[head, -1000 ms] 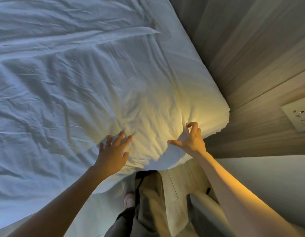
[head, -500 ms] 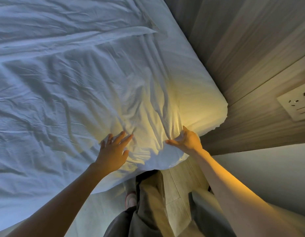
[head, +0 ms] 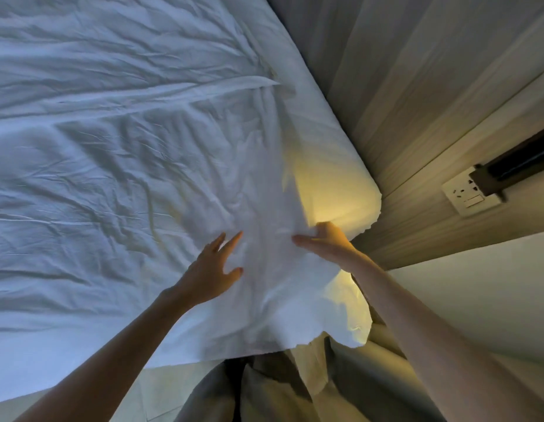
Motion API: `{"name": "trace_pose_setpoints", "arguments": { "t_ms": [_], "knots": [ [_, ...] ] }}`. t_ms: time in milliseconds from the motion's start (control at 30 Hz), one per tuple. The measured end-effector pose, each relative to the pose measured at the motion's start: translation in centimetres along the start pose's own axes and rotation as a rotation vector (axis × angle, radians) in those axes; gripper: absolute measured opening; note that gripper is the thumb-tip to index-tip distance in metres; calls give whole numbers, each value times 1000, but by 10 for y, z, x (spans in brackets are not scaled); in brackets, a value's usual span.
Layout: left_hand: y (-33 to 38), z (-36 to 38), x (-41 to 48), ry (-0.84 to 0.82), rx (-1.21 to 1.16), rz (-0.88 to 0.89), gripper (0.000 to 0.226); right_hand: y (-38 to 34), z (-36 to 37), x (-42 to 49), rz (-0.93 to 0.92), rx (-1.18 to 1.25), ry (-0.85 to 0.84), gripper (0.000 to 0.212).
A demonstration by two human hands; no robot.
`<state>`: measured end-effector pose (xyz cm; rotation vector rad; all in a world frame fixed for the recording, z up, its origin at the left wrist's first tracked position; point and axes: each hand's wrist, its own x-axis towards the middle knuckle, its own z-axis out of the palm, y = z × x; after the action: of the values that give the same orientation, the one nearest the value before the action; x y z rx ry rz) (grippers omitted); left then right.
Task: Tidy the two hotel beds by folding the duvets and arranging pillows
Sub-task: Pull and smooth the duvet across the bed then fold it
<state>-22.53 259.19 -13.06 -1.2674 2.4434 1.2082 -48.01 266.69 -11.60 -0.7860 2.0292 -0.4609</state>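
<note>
Gripping a fold of the duvet at the near right corner of the bed, the right hand has its fingers curled into the cloth, thumb straight. The left hand lies flat just beside it, fingers spread, holding nothing. The duvet covers the bed, creased, its corner overhanging the near edge. Risk: a one-sided pull would skew the duvet and drag the overhang floorward.

On the white duvet the left hand lies flat, fingers spread — the right hand grips its raised corner.
</note>
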Motion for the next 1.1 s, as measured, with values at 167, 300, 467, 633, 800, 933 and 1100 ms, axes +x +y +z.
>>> {"name": "trace_pose_setpoints", "arguments": {
  "t_ms": [167, 300, 467, 633, 800, 933, 1100],
  "knots": [
    [51, -17, -51, -9, -156, 80, 99, -60, -30, -39, -71, 81, 74, 32],
    [75, -19, -76, 179, -170, 153, 114, -101, -52, -61, -139, 250, 209, 31],
    [77, -11, -86, 321, -4, 133, 121, -142, -61, -77, -258, 399, 285, 43],
    [68, -38, -85, 646, -34, 52, 78, -158, -77, -79, -333, 450, 255, 43],
    [66, -78, -80, 717, 79, -26, 51, -164, -92, -80, -430, 103, 195, 58],
    [77, -100, -76, 726, 137, -99, 42, -158, -82, -103, -956, -653, 252, 70],
    [100, -115, -63, 721, 182, -42, 46, -137, -36, -112, -1048, -889, 280, 93]
  ]
}}
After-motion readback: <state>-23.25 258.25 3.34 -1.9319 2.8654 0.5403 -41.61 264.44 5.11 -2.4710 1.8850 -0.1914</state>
